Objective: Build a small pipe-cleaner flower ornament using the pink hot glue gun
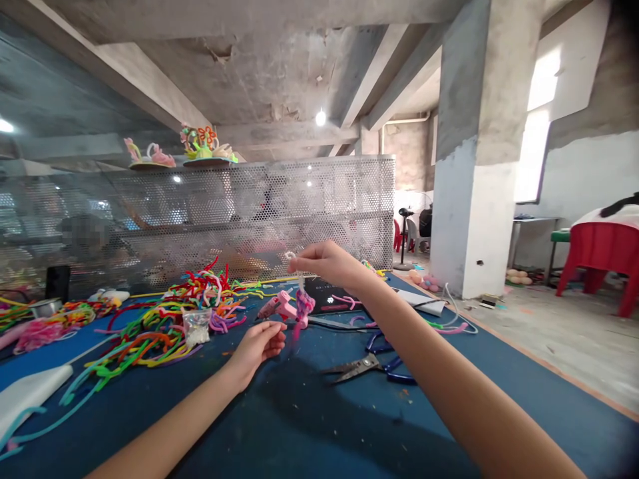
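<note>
My right hand (324, 261) is raised over the table, its fingers pinched on a white loop at the top of a small hanging charm (304, 306). The charm's body is pink and purple and looks fuzzy; its lower end is blurred. Just left of it and lower, my left hand (258, 349) is closed in a loose curl, with nothing visible in its fingers. A pink glue gun (283, 306) lies behind the charm. On the table below my right forearm rest open scissors (367, 364) with dark blue handles.
Colourful pipe cleaners (144, 339) pile up on the left of the blue table (309, 426), with a clear bag of white bits (196, 327) among them. A dark screen (324, 293) lies behind the charm. A perforated metal panel (279, 199) borders the far edge.
</note>
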Demonstrator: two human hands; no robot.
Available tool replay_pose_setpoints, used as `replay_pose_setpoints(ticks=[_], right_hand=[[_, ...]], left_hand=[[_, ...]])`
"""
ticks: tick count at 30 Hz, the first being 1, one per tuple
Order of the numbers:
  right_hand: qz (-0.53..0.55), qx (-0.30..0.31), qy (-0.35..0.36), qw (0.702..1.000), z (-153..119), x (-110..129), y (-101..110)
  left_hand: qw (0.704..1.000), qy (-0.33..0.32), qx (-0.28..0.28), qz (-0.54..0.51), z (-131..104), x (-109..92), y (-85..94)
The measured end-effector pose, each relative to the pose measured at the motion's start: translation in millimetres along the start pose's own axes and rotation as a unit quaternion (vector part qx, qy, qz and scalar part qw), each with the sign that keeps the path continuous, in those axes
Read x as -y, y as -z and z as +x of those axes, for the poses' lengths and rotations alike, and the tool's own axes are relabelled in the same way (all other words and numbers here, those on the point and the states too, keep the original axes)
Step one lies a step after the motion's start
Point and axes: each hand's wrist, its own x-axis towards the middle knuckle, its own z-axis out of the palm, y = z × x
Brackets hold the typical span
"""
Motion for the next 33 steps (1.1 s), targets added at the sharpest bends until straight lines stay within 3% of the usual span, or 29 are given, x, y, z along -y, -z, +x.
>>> replay_pose_setpoints(ticks=[5, 9, 13, 16, 19, 23, 26, 29, 33], right_hand=[[0.179, -0.003, -0.07, 0.981, 4, -4, -5], [0.31, 0.006, -0.112, 0.944, 6, -8, -25], [0.321, -0.026, -0.127, 0.938, 5, -8, -58], [0.306, -0.077, -0.143, 0.938, 3, -4, -76], [0.304, -0.131, -0.146, 0.932, 4, -4, -82], [0.239, -0.161, -0.06, 0.956, 9, -13, -67], [0.136, -0.143, -0.01, 0.98, 10, -19, -43], [0.101, -0.12, -0.047, 0.987, 7, -19, -20], [0.079, -0.123, -0.093, 0.985, 1, -12, -6]], left_hand=[[1.0, -0.01, -0.021, -0.013, -1, 0, -2.1], [0.986, -0.153, -0.032, -0.06, -2, -13, -6.6], [0.962, -0.248, -0.029, -0.11, 1, -43, -19.2], [0.96, -0.254, -0.032, -0.116, 8, -69, -37.4], [0.955, -0.26, -0.071, -0.127, 17, -92, -57.7], [0.961, -0.237, -0.088, -0.109, 27, -110, -69.1], [0.973, -0.229, -0.007, -0.014, 30, -117, -60.7], [0.952, -0.263, 0.083, 0.131, 29, -123, -47.5], [0.927, -0.283, 0.111, 0.219, 21, -130, -40.2]])
